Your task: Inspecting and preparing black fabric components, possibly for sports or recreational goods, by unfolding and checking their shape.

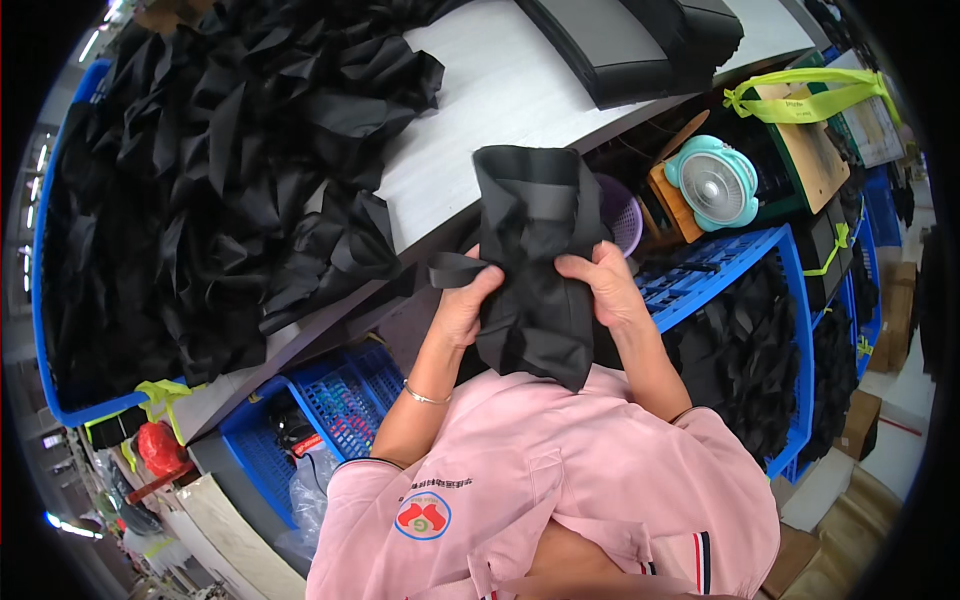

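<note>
At the edge of the white worktable (500, 90), you hold one black fabric bag (535, 250) upright between both hands, lifted clear of the tabletop and close to your chest so that its whole length hangs free for handling. Your left hand (462, 305) is closed on the lower left side of the bag, thumb over a flat black strap (455, 270) that juts out sideways from it; the grip gathers the cloth into folds there. Your right hand (605, 285) is closed on the right side at about the same height, fingers curled over the front face, so the two grips oppose each other and keep the cloth taut across the middle. The bag's open mouth points away from you, toward the table, and its bottom corner hangs down in front of your pink shirt (540, 480).

On the table to your left lies a large loose heap of black fabric pieces (220, 170), spilling over a blue crate rim (50, 330); it lies within reach of the left arm, which suits a supply kept on the feeding side. On the far right of the table lies a flat dark panel (640, 45), apart from the heap. Below the table's right edge stands a blue plastic crate (760, 300) filled with more black fabric, just beside your right elbow, low enough to drop pieces into. Behind it you see a small teal fan (712, 182), a purple basket (622, 215) partly hidden by the bag, and a box tied with yellow-green strapping (800, 100). A second blue crate (320, 410) sits under the table by your left forearm.
</note>
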Motion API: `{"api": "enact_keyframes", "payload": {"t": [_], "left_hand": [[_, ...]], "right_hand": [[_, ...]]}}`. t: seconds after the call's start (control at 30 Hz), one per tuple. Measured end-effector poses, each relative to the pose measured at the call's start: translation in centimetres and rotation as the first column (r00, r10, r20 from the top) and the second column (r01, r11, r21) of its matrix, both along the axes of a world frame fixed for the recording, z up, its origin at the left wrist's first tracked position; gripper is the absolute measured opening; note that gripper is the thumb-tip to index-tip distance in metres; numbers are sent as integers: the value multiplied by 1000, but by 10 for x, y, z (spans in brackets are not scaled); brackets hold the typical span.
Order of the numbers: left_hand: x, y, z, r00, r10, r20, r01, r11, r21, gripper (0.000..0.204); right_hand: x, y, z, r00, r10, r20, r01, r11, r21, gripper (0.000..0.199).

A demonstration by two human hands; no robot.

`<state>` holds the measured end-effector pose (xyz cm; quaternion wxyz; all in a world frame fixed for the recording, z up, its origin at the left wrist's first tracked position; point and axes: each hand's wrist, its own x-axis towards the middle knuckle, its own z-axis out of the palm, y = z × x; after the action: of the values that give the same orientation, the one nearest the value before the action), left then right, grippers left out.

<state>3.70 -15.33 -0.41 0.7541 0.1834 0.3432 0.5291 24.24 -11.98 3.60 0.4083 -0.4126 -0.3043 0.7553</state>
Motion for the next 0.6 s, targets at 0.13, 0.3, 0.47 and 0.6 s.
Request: {"api": "enact_keyframes", "payload": {"t": [0.13,0.3,0.47,0.6], "left_hand": [[10,5,10,969,43,-243,-55,997,-45,46],[13,10,17,947,24,-322,-29,1000,-11,40],[3,12,26,944,-50,-327,31,998,-63,42],[2,18,31,967,-61,-246,43,996,-80,50]], "right_hand": [[1,2,-1,976,-91,200,67,990,122,26],[6,-2,-4,926,-45,374,-28,982,187,24],[4,-3,0,969,-80,232,46,988,148,28],[0,4,-1,924,-115,364,43,979,199,25]]}}
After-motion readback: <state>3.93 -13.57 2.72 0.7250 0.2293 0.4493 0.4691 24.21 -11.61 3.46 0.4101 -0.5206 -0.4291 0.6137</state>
